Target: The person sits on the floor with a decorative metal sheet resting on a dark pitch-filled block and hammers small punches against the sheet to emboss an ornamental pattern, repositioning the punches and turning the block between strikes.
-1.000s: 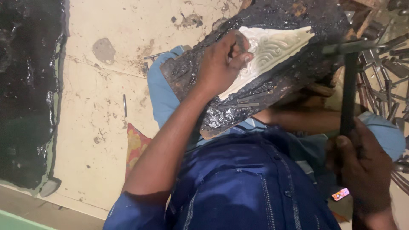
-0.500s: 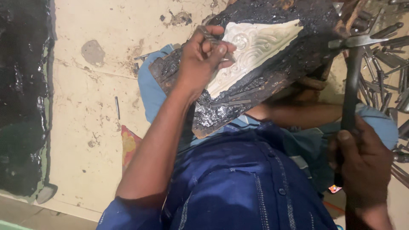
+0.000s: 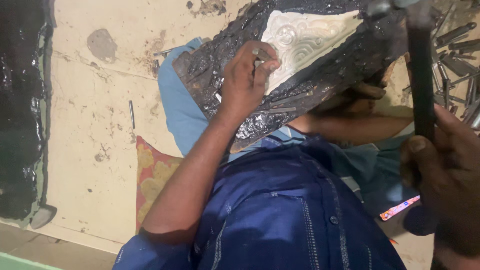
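Pale, stained floor fills the left of my view, with a glossy black patch along its far left edge. Below me I see the blue shirt and, beside it, a red and yellow patterned cushion lying on the floor. Ahead, a black pitch-covered block rests tilted over a light blue cloth, and set into its top is a pale triangular metal sheet embossed with curls. My left hand is curled around a small metal punch, holding its tip against the sheet's left edge. My right hand is clenched around the dark handle of a hammer, which stands upright at the right of the block, its head blurred. Loose steel punches lie scattered behind it.
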`<state>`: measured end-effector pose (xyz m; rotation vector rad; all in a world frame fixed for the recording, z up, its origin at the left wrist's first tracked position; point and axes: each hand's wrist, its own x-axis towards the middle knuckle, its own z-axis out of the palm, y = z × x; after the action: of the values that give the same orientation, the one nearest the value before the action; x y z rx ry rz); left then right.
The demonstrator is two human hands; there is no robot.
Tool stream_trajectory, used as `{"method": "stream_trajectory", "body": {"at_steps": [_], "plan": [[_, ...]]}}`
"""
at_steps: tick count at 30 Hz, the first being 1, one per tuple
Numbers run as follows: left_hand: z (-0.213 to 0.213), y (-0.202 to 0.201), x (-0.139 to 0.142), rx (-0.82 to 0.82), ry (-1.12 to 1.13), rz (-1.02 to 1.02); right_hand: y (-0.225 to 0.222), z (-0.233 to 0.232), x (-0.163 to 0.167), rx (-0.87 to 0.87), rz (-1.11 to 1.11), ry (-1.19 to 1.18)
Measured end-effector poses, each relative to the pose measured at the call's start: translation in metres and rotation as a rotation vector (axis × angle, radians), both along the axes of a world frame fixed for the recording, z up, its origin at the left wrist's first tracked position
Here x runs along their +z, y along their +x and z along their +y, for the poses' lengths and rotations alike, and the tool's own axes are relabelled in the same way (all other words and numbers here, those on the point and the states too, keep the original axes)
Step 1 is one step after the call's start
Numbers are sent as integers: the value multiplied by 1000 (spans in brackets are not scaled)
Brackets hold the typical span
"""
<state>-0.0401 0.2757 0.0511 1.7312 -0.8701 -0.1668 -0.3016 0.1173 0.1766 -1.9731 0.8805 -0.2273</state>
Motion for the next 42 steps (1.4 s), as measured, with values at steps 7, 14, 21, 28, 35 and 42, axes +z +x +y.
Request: {"method": "stream_trajectory", "body": {"at_steps": [7, 14, 21, 28, 35, 42], "plan": [[-11, 11, -10, 60, -506, 838, -24, 3, 5, -220, 43, 138], [-10, 27, -16, 68, -425, 808, -25, 6, -37, -370, -58, 219], [-56, 30, -18, -28, -58, 381, -29, 9, -60, -306, 104, 373], [-104, 43, -10, -320, 0, -39, -29, -4, -44, -256, -17, 201], [-115, 44, -1, -340, 6, -103, -12, -23, -17, -189, -12, 125], [-118, 51, 9, -437, 75, -130, 13, -40, 11, -154, 188, -24]]}}
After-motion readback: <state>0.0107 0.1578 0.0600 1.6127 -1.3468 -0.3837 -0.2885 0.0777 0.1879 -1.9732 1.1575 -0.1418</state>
